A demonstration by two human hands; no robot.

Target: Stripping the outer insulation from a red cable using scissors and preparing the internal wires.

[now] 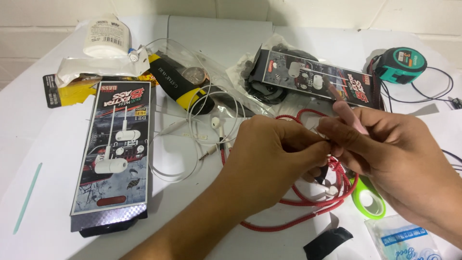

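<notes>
1. White worktop (43, 144) below a pale wall, littered with earphone boxes and a tape measure (399, 65).
2. Left hand (269, 154) pinches the red braided cable (308, 216) at centre frame – grip closed.
3. Right hand (399, 154) clasps a pink tool (349, 115) against it – cable lies loose, work unfinished.

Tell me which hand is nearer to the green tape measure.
Right. The right hand, holding a pink tool, lies just below the green tape measure. The left hand is farther off, toward the table's middle, fingertips meeting the right's.
</notes>
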